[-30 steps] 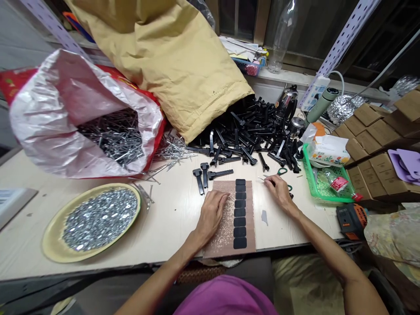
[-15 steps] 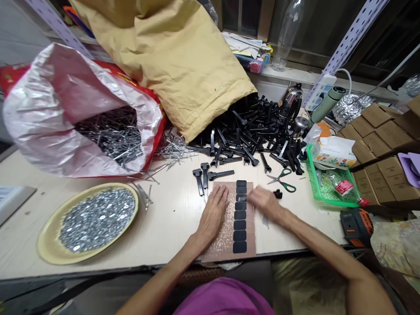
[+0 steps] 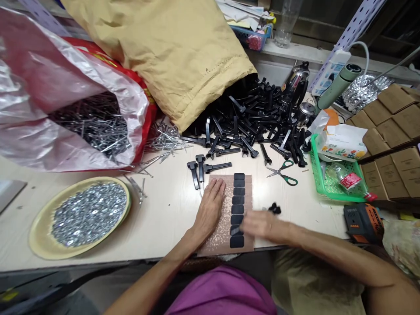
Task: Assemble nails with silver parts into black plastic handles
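My left hand [image 3: 211, 205] lies flat on a brown board [image 3: 226, 250], fingers stretched out. A column of rounded black pads [image 3: 237, 209] runs down the board's right side. Over the lower pads is my right hand [image 3: 262, 225], blurred, its fingers drawn together. A small greyish piece shows at its fingertips against one pad; its kind is unclear. Beyond the board lie a few black T-headed plastic parts [image 3: 217, 167], two with thin metal rods. Small black bits [image 3: 274, 208] rest right of the board.
A bowl of metal washers [image 3: 92, 214] and a sack of metal rods [image 3: 136, 103] stand left. Black parts [image 3: 252, 116] spill from a tan bag [image 3: 183, 57]. Scissors [image 3: 282, 173], a green basket [image 3: 343, 197], a power-tool battery [image 3: 356, 223] and cardboard boxes [image 3: 397, 170] are right.
My right hand has moved down the column of pads, from the upper ones to near the bottom. My left hand stays on the board. The view has shifted slightly.
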Available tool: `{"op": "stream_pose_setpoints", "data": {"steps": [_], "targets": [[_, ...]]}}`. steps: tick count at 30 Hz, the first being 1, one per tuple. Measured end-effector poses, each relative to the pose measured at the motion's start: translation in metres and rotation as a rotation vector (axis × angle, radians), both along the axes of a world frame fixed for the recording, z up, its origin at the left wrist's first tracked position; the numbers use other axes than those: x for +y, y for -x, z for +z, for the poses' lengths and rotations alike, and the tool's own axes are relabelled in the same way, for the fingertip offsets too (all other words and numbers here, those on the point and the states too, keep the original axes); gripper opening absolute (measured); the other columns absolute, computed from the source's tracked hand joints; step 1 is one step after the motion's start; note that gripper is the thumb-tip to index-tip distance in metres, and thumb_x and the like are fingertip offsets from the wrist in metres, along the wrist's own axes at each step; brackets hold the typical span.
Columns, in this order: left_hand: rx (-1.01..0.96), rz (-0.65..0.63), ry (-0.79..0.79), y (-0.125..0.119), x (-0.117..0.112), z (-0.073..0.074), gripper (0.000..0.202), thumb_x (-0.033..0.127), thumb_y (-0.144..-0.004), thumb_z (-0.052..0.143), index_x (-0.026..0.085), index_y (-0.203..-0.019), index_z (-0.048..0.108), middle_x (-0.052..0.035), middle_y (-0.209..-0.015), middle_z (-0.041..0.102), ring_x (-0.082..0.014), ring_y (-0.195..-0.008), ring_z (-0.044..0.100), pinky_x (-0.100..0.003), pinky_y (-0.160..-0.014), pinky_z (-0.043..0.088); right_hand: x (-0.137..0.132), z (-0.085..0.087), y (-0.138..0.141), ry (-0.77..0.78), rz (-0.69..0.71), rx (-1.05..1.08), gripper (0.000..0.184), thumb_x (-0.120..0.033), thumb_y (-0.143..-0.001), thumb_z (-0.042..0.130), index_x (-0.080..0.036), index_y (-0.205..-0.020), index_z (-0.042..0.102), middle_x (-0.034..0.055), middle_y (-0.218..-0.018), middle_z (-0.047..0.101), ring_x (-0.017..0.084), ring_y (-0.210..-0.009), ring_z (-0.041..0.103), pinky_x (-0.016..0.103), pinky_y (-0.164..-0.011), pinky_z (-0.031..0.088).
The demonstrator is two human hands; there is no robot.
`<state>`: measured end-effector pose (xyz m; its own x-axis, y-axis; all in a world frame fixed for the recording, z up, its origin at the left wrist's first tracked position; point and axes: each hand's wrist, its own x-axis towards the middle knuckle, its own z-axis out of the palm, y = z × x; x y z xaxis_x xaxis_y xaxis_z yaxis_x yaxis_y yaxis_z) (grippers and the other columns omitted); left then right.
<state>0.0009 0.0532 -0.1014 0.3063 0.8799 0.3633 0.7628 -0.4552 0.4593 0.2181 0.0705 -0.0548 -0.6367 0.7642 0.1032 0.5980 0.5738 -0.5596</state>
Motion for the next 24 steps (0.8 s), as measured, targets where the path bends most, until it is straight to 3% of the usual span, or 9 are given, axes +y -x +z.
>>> {"op": "stream_pose_setpoints", "data": {"steps": [4,9,13,16,18,20,24], "targets": [[-0.014,0.005,0.011,0.0,0.0,0.001,0.044,0.018,-0.095,0.027,0.02,-0.139,0.033,-0.0143,-0.136,0.049,-0.0253,-0.133,0.036,-0.051,-0.104,0.039,0.011,0.008,-0.003,-0.167,0.03,-0.057,0.033,-0.019,-0.096,0.034,-0.017,-0.084,0.064,0.006,-0.075,0.058,0.018,-0.074,0.051,0.03,-0.058,0.048],[-0.011,-0.012,-0.028,0.0,0.001,0.001,0.045,0.015,-0.094,0.028,0.019,-0.139,0.033,-0.0151,-0.135,0.05,-0.0258,-0.134,0.034,-0.051,-0.103,0.04,-0.008,0.014,0.001,-0.317,0.326,-0.094,0.032,-0.011,-0.096,0.031,-0.014,-0.089,0.062,0.0057,-0.074,0.057,0.016,-0.074,0.05,0.027,-0.063,0.044],[-0.005,-0.024,-0.074,0.0,0.003,0.001,0.044,0.011,-0.093,0.031,0.013,-0.137,0.035,-0.0175,-0.134,0.05,-0.0263,-0.135,0.033,-0.05,-0.103,0.041,-0.016,0.013,0.003,-0.316,0.307,-0.096,0.033,-0.013,-0.097,0.03,-0.012,-0.091,0.062,0.0067,-0.074,0.057,0.016,-0.074,0.05,0.027,-0.065,0.043],[0.004,-0.011,-0.066,0.0,0.004,0.001,0.043,0.009,-0.092,0.03,0.012,-0.134,0.039,-0.0177,-0.133,0.051,-0.0262,-0.134,0.034,-0.049,-0.102,0.041,-0.02,0.022,0.008,-0.205,0.25,-0.054,0.038,-0.016,-0.098,0.027,-0.011,-0.087,0.063,0.0083,-0.073,0.058,0.017,-0.074,0.05,0.028,-0.064,0.043],[0.006,-0.011,-0.049,0.0,0.005,0.0,0.043,0.008,-0.091,0.03,0.012,-0.133,0.041,-0.017,-0.133,0.052,-0.0259,-0.133,0.036,-0.05,-0.104,0.04,-0.038,0.033,0.015,-0.006,0.202,0.031,0.037,-0.022,-0.098,0.031,-0.012,-0.085,0.064,0.009,-0.076,0.059,0.017,-0.077,0.051,0.029,-0.067,0.044],[0.002,-0.016,-0.029,0.0,0.006,0.0,0.043,0.007,-0.09,0.029,0.011,-0.132,0.042,-0.0168,-0.133,0.052,-0.0256,-0.133,0.035,-0.05,-0.105,0.038,-0.069,0.043,0.023,0.363,0.117,0.152,0.03,-0.031,-0.094,0.042,-0.014,-0.083,0.064,0.0074,-0.079,0.06,0.015,-0.077,0.054,0.028,-0.069,0.045],[-0.002,-0.016,-0.004,0.001,0.006,-0.001,0.044,0.004,-0.089,0.027,0.009,-0.13,0.043,-0.0172,-0.134,0.051,-0.0249,-0.134,0.034,-0.05,-0.107,0.035,-0.14,0.04,0.041,1.498,-0.288,0.366,0.03,-0.044,-0.076,0.066,-0.015,-0.075,0.06,-0.0035,-0.059,0.054,0.008,-0.049,0.048,0.019,-0.046,0.039]]}}
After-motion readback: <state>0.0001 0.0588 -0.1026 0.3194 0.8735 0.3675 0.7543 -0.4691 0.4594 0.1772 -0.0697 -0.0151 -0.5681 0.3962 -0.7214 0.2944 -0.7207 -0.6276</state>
